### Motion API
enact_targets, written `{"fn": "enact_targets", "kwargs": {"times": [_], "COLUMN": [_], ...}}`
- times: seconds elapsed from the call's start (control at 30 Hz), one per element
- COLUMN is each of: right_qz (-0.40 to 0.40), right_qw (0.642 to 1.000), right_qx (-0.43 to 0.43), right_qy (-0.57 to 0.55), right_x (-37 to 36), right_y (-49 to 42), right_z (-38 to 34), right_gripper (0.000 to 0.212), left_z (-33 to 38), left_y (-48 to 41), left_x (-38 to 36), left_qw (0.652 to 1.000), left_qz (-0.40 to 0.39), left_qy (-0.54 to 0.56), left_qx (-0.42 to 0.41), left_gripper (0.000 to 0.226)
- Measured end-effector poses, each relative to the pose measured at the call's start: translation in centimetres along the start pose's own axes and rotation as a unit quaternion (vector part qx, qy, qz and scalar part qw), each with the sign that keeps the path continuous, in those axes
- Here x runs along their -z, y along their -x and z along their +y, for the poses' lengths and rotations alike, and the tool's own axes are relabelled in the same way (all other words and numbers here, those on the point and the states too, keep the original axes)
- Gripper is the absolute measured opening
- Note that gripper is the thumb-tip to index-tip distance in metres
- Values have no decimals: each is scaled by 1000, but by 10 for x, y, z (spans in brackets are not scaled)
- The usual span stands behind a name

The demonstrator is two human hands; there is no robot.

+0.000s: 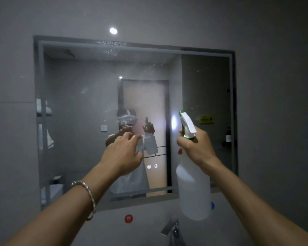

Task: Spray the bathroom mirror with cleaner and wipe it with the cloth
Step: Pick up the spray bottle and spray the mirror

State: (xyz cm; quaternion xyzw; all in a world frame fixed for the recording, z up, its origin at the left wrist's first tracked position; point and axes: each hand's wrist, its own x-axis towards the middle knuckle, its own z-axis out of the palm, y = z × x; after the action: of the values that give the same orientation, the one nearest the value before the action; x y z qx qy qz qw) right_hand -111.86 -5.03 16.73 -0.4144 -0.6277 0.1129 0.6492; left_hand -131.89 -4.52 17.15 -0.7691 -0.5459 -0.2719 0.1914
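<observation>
Two hands: both are raised in front of the bathroom mirror [78, 121], apart from each other.
Left hand [122, 153]: its fingers [132, 139] are curled over a pale cloth [139, 148] and press it to the glass near the lower middle of the mirror; only a small bunch of the cloth shows past the fingertips.
Right hand [196, 148]: wrapped around the neck of the spray bottle [194, 192], fingers [180, 141] bent at the front under the trigger; whether the trigger is squeezed cannot be told.
Spray bottle: white and translucent, upright, held before the mirror's lower right part; its white and green spray head [187, 125] points up and left at the glass.
Mirror: wall-mounted, with a frosted border; fine droplets [112, 48] cling near the top edge and haze lies over the middle; two small lit icons [152, 166] glow just right of the left hand.
Wrist: a silver bracelet [89, 197] sits on the left forearm.
Below the mirror: a metal tap [169, 228] stands between a red dot [128, 218] and a blue dot [212, 205] on the wall.
</observation>
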Motion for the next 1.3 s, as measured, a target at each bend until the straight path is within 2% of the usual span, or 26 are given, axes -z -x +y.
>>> {"fn": "enact_targets", "kwargs": {"times": [0.27, 0.5, 0.7, 0.97, 1.3], "right_qz": [4, 57, 63, 145, 107], "right_qw": [999, 998, 996, 985, 987], "right_qx": [-46, -34, -44, -59, -100], "right_qy": [-10, 20, 33, 72, 65], "right_x": [40, 71, 109, 150, 160], "right_y": [-5, -12, -12, -24, -4], "right_z": [6, 13, 28, 39, 63], "right_gripper": [16, 11, 21, 9, 20], "left_z": [44, 75, 101, 131, 145], "left_y": [-12, -23, -33, -43, -39], "left_x": [8, 5, -5, -12, -30], "left_qw": [1000, 998, 997, 994, 993], "left_qz": [21, 29, 25, 36, 7], "left_qy": [2, 6, 16, 33, 50], "left_qx": [-20, -47, -74, -101, -109], "left_gripper": [55, 57, 55, 53, 55]}}
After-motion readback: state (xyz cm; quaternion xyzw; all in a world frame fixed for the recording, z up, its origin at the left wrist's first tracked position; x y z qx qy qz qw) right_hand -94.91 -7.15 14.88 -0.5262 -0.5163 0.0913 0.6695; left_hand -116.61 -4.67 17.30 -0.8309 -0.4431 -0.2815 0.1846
